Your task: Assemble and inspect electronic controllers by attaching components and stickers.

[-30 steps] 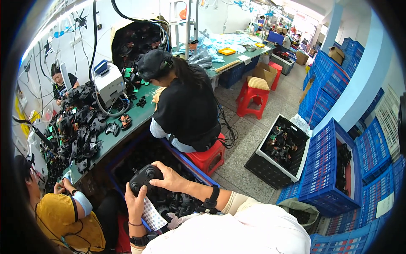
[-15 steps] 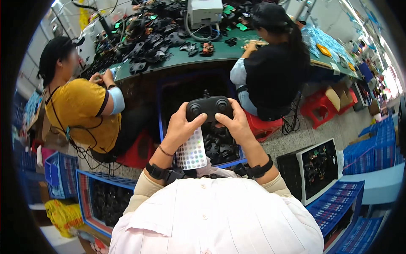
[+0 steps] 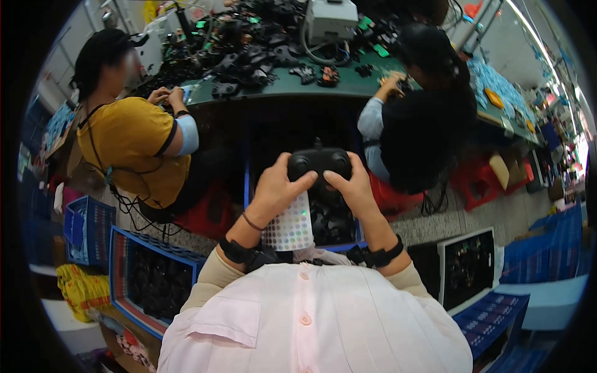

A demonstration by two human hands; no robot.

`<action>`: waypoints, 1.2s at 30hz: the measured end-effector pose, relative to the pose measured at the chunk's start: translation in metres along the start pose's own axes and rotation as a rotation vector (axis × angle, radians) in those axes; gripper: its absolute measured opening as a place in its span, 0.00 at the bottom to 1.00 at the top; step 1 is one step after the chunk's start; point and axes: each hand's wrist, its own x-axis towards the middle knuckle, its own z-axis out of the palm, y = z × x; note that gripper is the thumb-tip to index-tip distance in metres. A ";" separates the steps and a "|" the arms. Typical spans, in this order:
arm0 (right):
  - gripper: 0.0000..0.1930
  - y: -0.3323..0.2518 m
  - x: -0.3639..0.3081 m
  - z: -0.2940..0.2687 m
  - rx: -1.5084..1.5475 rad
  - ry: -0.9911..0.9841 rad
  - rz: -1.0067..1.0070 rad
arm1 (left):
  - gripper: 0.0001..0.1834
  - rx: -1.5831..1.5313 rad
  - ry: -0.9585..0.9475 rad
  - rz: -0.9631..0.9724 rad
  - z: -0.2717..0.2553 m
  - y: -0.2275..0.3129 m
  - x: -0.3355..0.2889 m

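Between my two hands is a black two-stick remote controller (image 3: pixel 319 163) with a short stub on its far edge. My left hand (image 3: pixel 278 188) grips its left end, thumb on the near edge. My right hand (image 3: pixel 353 186) is closed round the right end in the same way. Below my left hand is a white sheet of round shiny stickers (image 3: pixel 288 229); whether my fingers hold it is hidden. Under the controller stands a blue crate (image 3: pixel 247 180) with several black controllers (image 3: pixel 331 222) inside.
Two people sit ahead, one in a yellow shirt (image 3: pixel 127 133) at left, one in black (image 3: pixel 423 124) at right. Beyond them a green table (image 3: pixel 286 86) bears piled black parts. Blue crates (image 3: pixel 115 292) are at left, and a white-rimmed box of parts (image 3: pixel 443 273) at right.
The whole view has shifted, with the table and people now lower and further right. My hands still grip the controller, now slightly right and lower in view.
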 end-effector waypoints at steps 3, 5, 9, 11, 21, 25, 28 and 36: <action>0.23 -0.004 -0.005 -0.001 0.097 0.002 0.028 | 0.26 -0.003 -0.011 0.038 0.003 -0.007 0.001; 0.23 -0.005 -0.005 -0.002 0.116 -0.026 0.030 | 0.25 -0.021 -0.039 0.034 0.001 -0.006 -0.001; 0.22 -0.009 -0.001 0.000 0.147 -0.095 0.009 | 0.26 -0.006 -0.022 0.027 -0.006 -0.004 -0.001; 0.21 -0.012 0.001 0.001 0.136 -0.110 0.018 | 0.26 0.011 0.018 0.049 -0.004 -0.008 -0.003; 0.21 0.001 0.008 0.004 -0.019 -0.104 0.013 | 0.27 0.078 0.059 0.049 -0.006 -0.015 -0.005; 0.22 0.000 0.008 0.009 0.027 -0.114 0.041 | 0.26 0.077 0.037 -0.016 -0.010 -0.011 -0.005; 0.22 0.002 0.007 0.011 0.034 -0.100 0.024 | 0.26 0.099 0.039 -0.035 -0.010 -0.011 -0.006; 0.23 -0.002 0.010 0.006 -0.147 -0.155 -0.029 | 0.25 0.066 0.035 -0.022 -0.015 -0.012 -0.009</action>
